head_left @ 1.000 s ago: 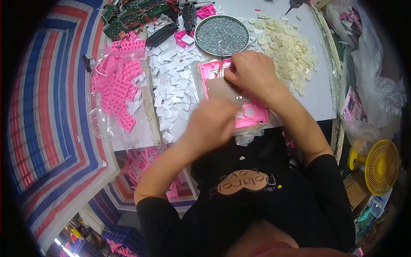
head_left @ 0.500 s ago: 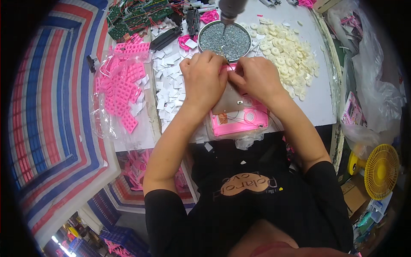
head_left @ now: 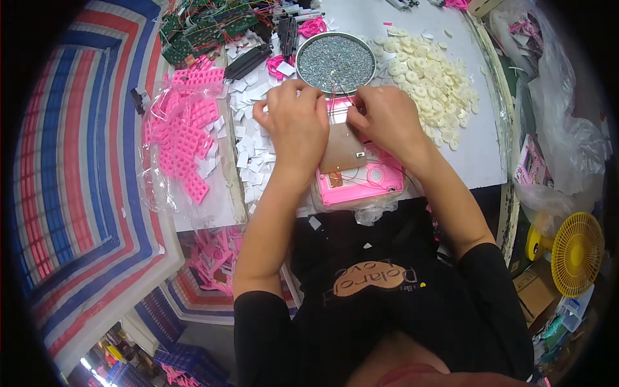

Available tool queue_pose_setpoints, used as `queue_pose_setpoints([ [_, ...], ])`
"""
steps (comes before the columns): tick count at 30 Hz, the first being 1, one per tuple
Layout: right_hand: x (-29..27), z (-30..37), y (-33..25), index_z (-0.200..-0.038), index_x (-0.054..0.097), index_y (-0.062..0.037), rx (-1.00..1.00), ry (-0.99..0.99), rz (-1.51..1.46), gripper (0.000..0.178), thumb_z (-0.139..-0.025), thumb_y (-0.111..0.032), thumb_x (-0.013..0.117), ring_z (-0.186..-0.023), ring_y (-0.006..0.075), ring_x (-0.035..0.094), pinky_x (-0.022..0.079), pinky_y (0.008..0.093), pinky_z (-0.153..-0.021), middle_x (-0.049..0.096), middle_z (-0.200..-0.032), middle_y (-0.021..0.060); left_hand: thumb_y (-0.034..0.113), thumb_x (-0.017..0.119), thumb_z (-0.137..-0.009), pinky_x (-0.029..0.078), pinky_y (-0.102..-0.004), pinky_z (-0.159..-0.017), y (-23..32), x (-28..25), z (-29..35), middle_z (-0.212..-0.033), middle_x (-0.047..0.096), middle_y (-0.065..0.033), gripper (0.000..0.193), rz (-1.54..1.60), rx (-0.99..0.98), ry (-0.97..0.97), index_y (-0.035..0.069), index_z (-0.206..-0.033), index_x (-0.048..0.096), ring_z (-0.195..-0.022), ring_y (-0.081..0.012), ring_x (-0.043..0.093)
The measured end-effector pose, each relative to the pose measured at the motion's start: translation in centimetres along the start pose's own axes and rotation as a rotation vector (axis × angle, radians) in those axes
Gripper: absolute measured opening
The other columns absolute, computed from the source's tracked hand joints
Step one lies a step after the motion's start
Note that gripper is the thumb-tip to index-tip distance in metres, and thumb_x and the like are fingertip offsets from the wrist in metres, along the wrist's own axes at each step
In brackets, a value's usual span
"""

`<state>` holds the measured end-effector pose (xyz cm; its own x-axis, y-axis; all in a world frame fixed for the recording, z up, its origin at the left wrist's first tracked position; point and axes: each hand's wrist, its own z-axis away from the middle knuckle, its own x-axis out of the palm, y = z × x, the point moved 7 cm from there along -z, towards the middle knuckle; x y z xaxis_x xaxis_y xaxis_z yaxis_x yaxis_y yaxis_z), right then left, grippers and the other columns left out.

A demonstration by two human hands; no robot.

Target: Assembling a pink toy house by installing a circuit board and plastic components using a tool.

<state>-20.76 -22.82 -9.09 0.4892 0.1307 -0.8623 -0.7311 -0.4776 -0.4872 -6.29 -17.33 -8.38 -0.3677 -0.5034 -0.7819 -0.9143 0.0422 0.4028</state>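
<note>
A pink plastic casing [head_left: 361, 193] lies in front of me, with a flat brown circuit board [head_left: 342, 149] resting over its middle. Thin wires [head_left: 333, 111] run from the board up across the casing's far end, and others trail at its near right. My left hand [head_left: 296, 119] is curled beside the board's far left corner, little finger sticking out; its fingertips are hidden. Over the far right corner, my right hand [head_left: 390, 116] pinches, seemingly on a thin wire. Just beyond both hands stands a round dish [head_left: 336, 64] full of small metal screws.
Cream plastic discs [head_left: 432, 84] are heaped at right. White paper-like pieces [head_left: 255, 135] and bagged pink keypad-like parts [head_left: 187, 135] spread at left. Green circuit boards with wires [head_left: 206, 32] pile at the far left. A yellow fan [head_left: 577, 255] stands at lower right.
My left hand has drawn left, away from my right hand, uncovering the wires between them. The grey cylindrical tool above the screw dish has gone out of view.
</note>
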Motion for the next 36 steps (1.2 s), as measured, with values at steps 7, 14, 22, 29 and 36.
queue_pose_setpoints([
  [7, -2.4, 0.4, 4.2, -0.093, 0.073, 0.0011, 0.205, -0.016, -0.442, 0.035, -0.085, -0.032, 0.076, -0.062, 0.0159, 0.063, 0.049, 0.0312, -0.06, 0.066, -0.067, 0.0073, 0.02, 0.077, -0.08, 0.028, -0.0494, -0.098, 1.1, 1.2, -1.1, -0.103, 0.066, -0.0005, 0.007, 0.153, 0.145, -0.024, 0.014, -0.082, 0.075, -0.106, -0.0221, 0.057],
  [14, -1.4, -1.9, 2.5, -0.092, 0.075, -0.002, -0.008, -0.146, -0.349, 0.025, -0.084, -0.025, 0.077, -0.064, 0.0154, 0.063, 0.05, 0.0318, -0.061, 0.07, -0.072, 0.0081, 0.014, 0.076, -0.082, 0.043, -0.0379, -0.091, 0.2, 0.9, -1.0, -0.098, 0.071, -0.0061, 0.01, 0.402, -0.006, -0.117, 0.005, -0.087, 0.074, -0.099, -0.025, 0.062],
  [22, -0.6, -2.4, 0.5, -0.088, 0.073, -0.0038, -0.064, -0.019, 0.126, 0.031, -0.084, -0.034, 0.075, -0.067, 0.031, 0.068, 0.054, 0.0396, -0.063, 0.07, -0.073, 0.0122, 0.016, 0.075, -0.082, 0.047, -0.0406, -0.089, -1.8, 1.4, -1.0, -0.098, 0.07, -0.008, 0.011, 0.456, -0.082, -0.109, 0.006, -0.086, 0.075, -0.097, -0.0278, 0.061],
  [29, -1.2, -0.2, -2.9, -0.089, 0.07, -0.0079, -0.404, -0.035, -0.225, 0.015, -0.081, -0.02, 0.075, -0.075, 0.0288, 0.067, 0.054, 0.0396, -0.066, 0.067, -0.079, 0.0092, 0.011, 0.075, -0.082, 0.047, -0.0371, -0.09, -3.2, 2.1, -1.1, -0.097, 0.071, -0.0085, 0.01, 0.505, -0.116, -0.149, 0.003, -0.087, 0.073, -0.096, -0.0245, 0.063],
  [36, 1.4, 4.5, -6.9, -0.1, 0.07, -0.0123, -0.742, -0.279, -0.144, 0.025, -0.076, -0.011, 0.075, -0.087, 0.0245, 0.067, 0.055, 0.0382, -0.068, 0.068, -0.099, 0.0039, 0.015, 0.075, -0.082, 0.042, -0.0404, -0.091, 0.9, 1.4, -3.1, -0.094, 0.071, -0.0047, 0.01, 0.424, 0.271, -0.316, 0.008, -0.089, 0.074, -0.094, -0.0254, 0.063],
])
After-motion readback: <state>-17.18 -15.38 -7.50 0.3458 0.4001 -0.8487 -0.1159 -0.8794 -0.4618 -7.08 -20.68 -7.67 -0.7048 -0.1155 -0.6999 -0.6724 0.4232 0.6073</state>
